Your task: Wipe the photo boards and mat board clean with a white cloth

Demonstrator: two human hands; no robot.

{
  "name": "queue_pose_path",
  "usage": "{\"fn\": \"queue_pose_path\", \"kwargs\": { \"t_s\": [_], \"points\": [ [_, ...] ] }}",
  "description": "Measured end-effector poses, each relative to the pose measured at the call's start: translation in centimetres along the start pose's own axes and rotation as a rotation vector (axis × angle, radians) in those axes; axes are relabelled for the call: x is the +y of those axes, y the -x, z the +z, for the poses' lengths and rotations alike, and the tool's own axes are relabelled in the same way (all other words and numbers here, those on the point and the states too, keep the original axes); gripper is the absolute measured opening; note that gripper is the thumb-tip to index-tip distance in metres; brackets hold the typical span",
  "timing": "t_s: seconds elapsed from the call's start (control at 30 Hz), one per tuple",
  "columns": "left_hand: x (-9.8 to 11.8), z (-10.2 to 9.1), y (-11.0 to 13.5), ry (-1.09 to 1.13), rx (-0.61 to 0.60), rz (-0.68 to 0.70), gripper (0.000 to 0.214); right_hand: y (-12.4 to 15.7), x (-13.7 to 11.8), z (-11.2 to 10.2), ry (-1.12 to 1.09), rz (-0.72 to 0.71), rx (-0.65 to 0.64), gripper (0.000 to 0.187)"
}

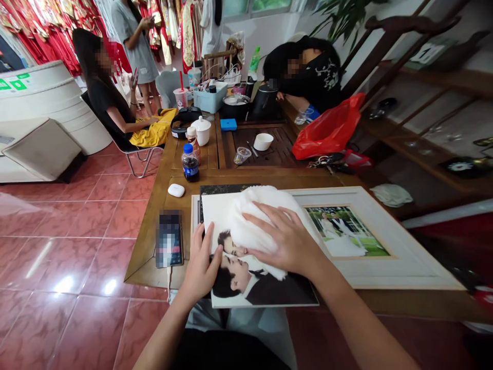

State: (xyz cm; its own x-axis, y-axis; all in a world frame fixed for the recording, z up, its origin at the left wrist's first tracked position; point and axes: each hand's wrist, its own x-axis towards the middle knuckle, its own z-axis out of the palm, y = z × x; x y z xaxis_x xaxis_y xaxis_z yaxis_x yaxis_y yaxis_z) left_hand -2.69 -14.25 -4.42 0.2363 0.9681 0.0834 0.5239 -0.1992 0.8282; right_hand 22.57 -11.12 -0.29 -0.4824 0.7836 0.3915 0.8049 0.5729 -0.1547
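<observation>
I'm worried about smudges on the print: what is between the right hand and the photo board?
A fluffy white cloth lies between the right hand and the photo board, seen in the head view.

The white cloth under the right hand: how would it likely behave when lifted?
The white cloth would probably sag, because its folds look soft and bunched. It seems likely to be light for its size, given its fluffy surface.
</observation>
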Motion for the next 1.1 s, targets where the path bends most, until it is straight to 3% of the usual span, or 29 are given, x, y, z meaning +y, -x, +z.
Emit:
{"fn": "queue_pose_path", "kwargs": {
  "t_s": [0.23, 0.37, 0.5, 0.87, 1.1],
  "points": [
    [0.1, 0.0, 0.0, 0.005, -0.007, 0.001, 0.055, 5.8, -3.4, -1.4, -0.005, -0.068, -0.017, 0.08],
    [0.0, 0.0, 0.1, 0.015, -0.003, -0.012, 0.055, 7.3, -4.0, -1.6, -0.004, -0.091, -0.034, 0.083],
    [-0.1, 0.0, 0.0, 0.011, 0.001, -0.015, 0.054, 6.2, -2.9, -1.2, -0.026, -0.054, -0.031, 0.079],
    [0.0, -0.2, 0.1, 0.011, -0.005, -0.001, 0.054, -1.2, 1.6, 0.3, 0.052, 0.056, 0.029, 0.067],
    [0.0, 0.0, 0.1, 0.004, 0.003, -0.01, 0.055, -0.9, 1.8, 0.5, 0.073, 0.062, 0.039, 0.067]
  ]
}}
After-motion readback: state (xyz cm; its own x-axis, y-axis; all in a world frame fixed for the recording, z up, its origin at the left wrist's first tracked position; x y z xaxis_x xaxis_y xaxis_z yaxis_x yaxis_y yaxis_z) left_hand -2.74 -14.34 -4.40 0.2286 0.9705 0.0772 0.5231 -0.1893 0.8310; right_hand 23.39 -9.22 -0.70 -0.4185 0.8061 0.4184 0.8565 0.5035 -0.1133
